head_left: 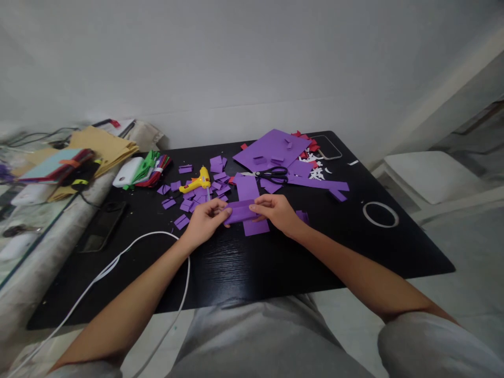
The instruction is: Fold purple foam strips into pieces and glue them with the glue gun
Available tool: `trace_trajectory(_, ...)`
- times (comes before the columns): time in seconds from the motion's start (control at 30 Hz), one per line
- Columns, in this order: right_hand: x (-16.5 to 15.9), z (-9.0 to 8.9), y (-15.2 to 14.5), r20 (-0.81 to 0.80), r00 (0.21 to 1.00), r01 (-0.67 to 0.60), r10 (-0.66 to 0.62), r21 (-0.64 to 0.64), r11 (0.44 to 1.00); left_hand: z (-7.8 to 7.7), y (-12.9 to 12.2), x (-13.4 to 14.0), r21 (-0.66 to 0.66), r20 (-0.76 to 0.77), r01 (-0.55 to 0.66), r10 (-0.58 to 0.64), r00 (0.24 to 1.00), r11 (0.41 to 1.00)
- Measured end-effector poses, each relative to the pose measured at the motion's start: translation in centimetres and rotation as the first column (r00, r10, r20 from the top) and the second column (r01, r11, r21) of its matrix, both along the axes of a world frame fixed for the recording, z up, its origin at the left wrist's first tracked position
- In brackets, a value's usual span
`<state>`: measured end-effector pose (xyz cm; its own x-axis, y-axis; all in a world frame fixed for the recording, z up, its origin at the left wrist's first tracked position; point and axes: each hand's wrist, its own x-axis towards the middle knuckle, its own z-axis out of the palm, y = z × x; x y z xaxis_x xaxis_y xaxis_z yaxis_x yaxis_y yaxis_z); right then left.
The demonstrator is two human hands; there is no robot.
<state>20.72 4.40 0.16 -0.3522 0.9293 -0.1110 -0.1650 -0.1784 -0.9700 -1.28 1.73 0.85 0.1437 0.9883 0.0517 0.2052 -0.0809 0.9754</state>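
Observation:
Between my two hands is a folded strip of purple paper [239, 212]. My left hand [208, 218] pinches its left end, thumb on top. At the right end, my right hand [275, 211] grips it between thumb and fingers. Under the strip lies a longer purple paper piece [248, 187] on the black table. Just beyond my left hand is a yellow glue gun [197, 181] among several small folded purple pieces [182, 221]. Scissors with black handles [271, 174] lie partly spread beyond my right hand.
A large purple sheet [268, 149] lies at the back, with red and white scraps [315, 164] beside it. On the right is a tape-like ring [380, 214]. A white cable [157, 232] crosses the left side near a dark phone [103, 227]. Colourful bundles [151, 170] sit back left.

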Motion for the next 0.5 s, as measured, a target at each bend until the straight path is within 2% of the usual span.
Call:
trace_trajectory(0.23,0.0,-0.4,0.5,-0.005,1.000,0.031,-0.031,0.006,1.000,-0.3,0.6,-0.6,0.063,-0.047,-0.020,0.023,0.999,0.998)
trace_trajectory(0.33,0.1,-0.2,0.4,0.081,0.992,0.083,-0.094,0.131,0.988,-0.6,0.7,-0.9,0.210,-0.127,-0.060,0.088,0.988,0.976)
trace_trajectory(0.4,0.2,0.0,0.2,0.161,0.977,0.101,-0.138,0.218,0.971,-0.7,0.8,-1.1,0.359,-0.211,-0.077,0.161,0.964,0.930)
trace_trajectory(0.47,0.2,0.4,-0.1,0.194,0.975,0.066,-0.109,0.217,0.974,-0.8,0.7,-1.2,0.429,-0.263,-0.074,0.203,0.943,0.900)
trace_trajectory(0.5,0.2,0.5,-0.3,0.173,0.983,0.034,-0.066,0.181,0.983,-1.0,0.6,-1.2,0.417,-0.263,-0.072,0.197,0.944,0.906)
